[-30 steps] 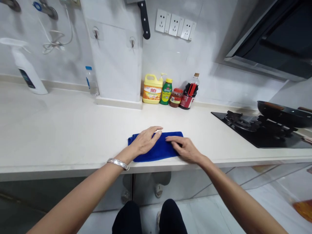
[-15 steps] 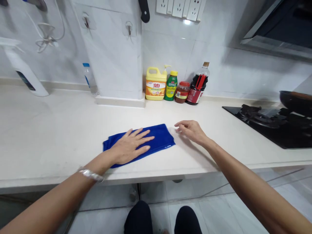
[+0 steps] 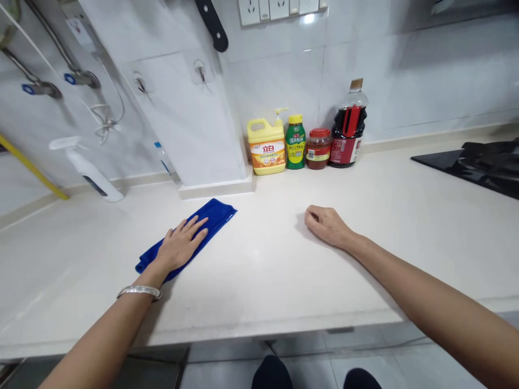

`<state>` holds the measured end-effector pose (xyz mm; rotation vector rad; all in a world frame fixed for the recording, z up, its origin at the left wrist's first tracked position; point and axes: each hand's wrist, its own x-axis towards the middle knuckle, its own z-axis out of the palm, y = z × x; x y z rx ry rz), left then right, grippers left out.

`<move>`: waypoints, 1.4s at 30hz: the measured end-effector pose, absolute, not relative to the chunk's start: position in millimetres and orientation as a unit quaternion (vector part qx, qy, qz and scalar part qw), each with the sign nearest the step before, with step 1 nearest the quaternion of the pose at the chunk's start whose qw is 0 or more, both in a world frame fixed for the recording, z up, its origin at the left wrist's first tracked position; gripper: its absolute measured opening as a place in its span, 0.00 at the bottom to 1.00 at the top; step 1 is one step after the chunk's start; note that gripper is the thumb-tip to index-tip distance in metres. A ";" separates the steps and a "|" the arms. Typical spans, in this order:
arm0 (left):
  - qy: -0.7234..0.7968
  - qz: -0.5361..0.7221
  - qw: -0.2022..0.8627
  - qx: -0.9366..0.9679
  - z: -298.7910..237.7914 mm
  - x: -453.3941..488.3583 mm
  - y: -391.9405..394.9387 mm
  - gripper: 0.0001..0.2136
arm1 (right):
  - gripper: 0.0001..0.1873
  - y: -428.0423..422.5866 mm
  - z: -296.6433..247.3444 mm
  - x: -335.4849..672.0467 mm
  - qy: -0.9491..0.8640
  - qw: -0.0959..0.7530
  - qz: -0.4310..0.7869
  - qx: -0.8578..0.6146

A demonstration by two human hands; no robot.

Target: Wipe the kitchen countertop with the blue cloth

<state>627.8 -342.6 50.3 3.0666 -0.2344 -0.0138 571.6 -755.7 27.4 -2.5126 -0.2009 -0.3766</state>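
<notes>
My left hand (image 3: pixel 181 246) lies flat on a folded blue cloth (image 3: pixel 217 212), fingers spread, pressing it against the white countertop (image 3: pixel 259 275). The cloth slants across the counter, its far end close to the base of the wall pillar. A silver bangle (image 3: pixel 140 292) circles my left wrist. Farther right, my right hand (image 3: pixel 326 224) rests on the counter as a loose fist. Nothing shows inside its curled fingers.
Along the back wall stand a yellow detergent jug (image 3: pixel 267 148), a green bottle (image 3: pixel 295 143), a red-lidded jar (image 3: pixel 318 149) and a large dark sauce bottle (image 3: pixel 348 127). A white spray bottle (image 3: pixel 89 170) leans left. A black stove (image 3: pixel 486 162) is at right.
My left hand and the cloth have moved left, and the cloth is turned more diagonally. My right hand has closed from loosely bent fingers into a fist. The view has shifted.
</notes>
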 end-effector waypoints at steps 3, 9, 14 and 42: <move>-0.023 0.008 0.034 0.999 51.6 646.9 -320.3 0.33 | 0.12 -763.6 25.4 573.0 -0.106 0.354 -0.134 -0.920; 0.052 0.038 0.031 0.997 52.4 670.0 -273.0 0.33 | 0.15 -764.3 21.0 576.0 -0.114 0.378 -0.131 -0.909; 0.146 0.046 0.032 0.988 55.4 681.2 -254.8 0.34 | 0.13 -760.9 20.3 579.7 -0.107 0.346 -0.139 -0.922; -0.121 -0.016 0.010 0.993 48.2 483.3 -378.6 0.32 | 0.17 -773.7 16.6 580.4 -0.146 0.444 -0.096 -0.879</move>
